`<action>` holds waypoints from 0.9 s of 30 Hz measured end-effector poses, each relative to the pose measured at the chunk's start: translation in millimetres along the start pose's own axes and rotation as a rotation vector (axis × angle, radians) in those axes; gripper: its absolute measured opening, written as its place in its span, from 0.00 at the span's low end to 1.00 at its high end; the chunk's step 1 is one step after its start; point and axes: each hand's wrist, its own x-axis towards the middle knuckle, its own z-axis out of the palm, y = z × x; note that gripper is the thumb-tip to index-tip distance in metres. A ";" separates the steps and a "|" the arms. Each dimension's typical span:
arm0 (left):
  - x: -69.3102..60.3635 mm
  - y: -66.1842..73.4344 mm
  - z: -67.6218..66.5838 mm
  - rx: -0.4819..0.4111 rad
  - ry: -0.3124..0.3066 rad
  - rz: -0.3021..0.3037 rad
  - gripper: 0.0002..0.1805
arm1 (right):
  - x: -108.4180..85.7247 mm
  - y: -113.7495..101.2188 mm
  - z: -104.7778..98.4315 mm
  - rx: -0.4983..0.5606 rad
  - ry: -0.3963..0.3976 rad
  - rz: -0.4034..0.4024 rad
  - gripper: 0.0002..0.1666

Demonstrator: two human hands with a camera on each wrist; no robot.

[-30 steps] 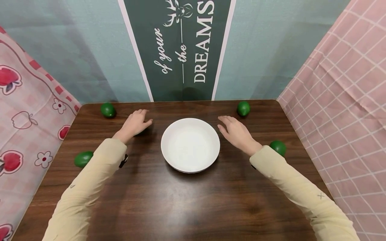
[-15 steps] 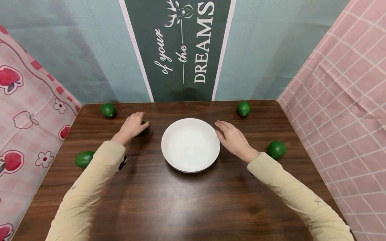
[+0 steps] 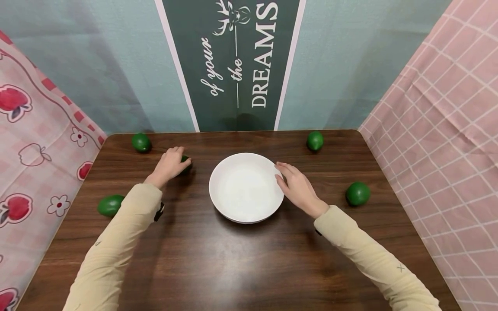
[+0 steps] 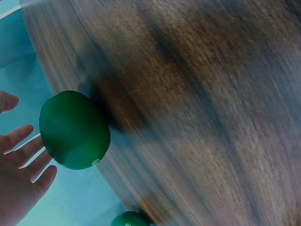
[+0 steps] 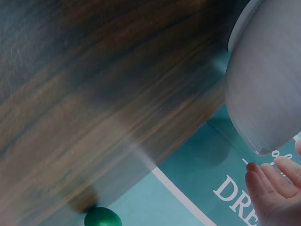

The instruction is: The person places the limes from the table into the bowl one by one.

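Left hand, spread beside a not-yet-grasped green fruit, and right hand, relaxed beside a white bowl without fruit, held nothing.

A dark brown wood-grain table has rounded far corners and a pale glare on its near half. Beyond hangs a blue-green cloth — its dark green panel carries white sideways lettering and a deer's head. Left, an apple-and-flower print cloth; right, a pink cloth — gridded in white.
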 end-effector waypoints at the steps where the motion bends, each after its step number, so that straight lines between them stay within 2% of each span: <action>1: 0.1 -0.4 0.5 -0.003 -0.001 -0.003 0.29 | -0.6 -0.1 1.1 0.007 0.009 0.001 0.20; 14: 0.9 -8.1 6.9 -0.043 -0.027 -0.025 0.29 | -4.3 -1.4 12.0 0.117 0.074 0.056 0.19; 21: 1.0 -8.4 9.6 -0.055 -0.028 -0.035 0.29 | -4.7 -1.8 17.4 0.132 0.116 0.084 0.18; 27: 2.1 -9.3 13.3 -0.045 -0.015 -0.032 0.29 | -6.7 -2.9 19.0 0.146 0.117 0.096 0.18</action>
